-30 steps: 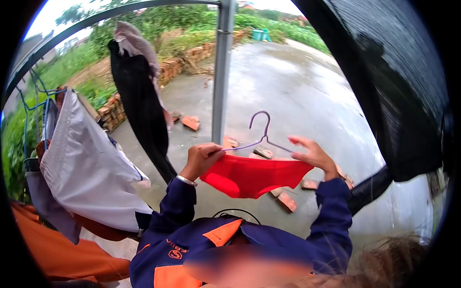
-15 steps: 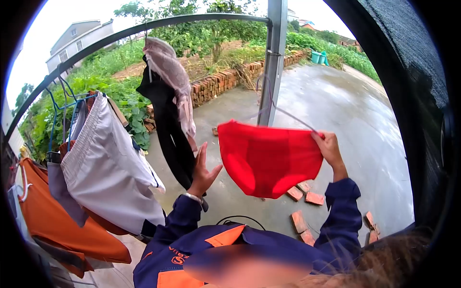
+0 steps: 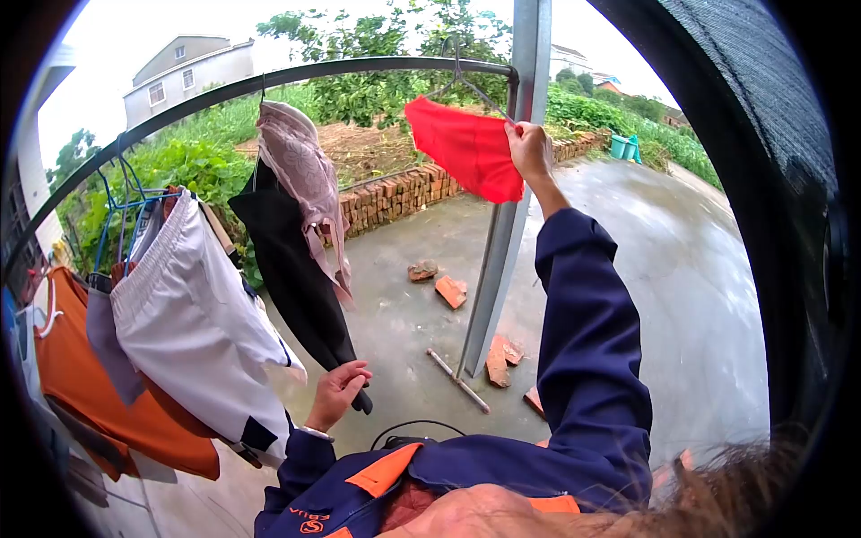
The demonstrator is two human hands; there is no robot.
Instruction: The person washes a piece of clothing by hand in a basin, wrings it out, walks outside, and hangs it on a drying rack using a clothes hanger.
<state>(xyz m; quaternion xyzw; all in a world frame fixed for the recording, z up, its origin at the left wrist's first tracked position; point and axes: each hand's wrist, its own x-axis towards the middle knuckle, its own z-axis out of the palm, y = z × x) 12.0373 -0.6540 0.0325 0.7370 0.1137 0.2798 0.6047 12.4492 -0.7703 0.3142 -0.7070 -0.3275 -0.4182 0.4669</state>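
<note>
My right hand (image 3: 531,151) is closed on the right end of a wire hanger (image 3: 459,73) and the waist edge of the red underpants (image 3: 468,148) hung on it. The underpants tilt down to the right in front of the metal post. The hanger's hook stands at the rail (image 3: 377,63); whether it rests on it I cannot tell. Lower down, my left hand (image 3: 339,394) has its fingers curled together with nothing visible in them. It is beside the lower end of a black garment (image 3: 296,269), which hangs with a pale pink lace bra (image 3: 305,161).
White shorts (image 3: 179,296) and orange shorts (image 3: 81,359) hang at the left on blue hangers. An upright metal post (image 3: 511,260) stands at the rail's right end. Loose bricks (image 3: 451,291) and a short rod (image 3: 457,381) lie on the wet concrete. Behind runs a low brick stack (image 3: 395,197).
My right hand has lifted the red underpants and hanger up and away to the rail. My left hand has dropped lower, and its spread fingers have curled in.
</note>
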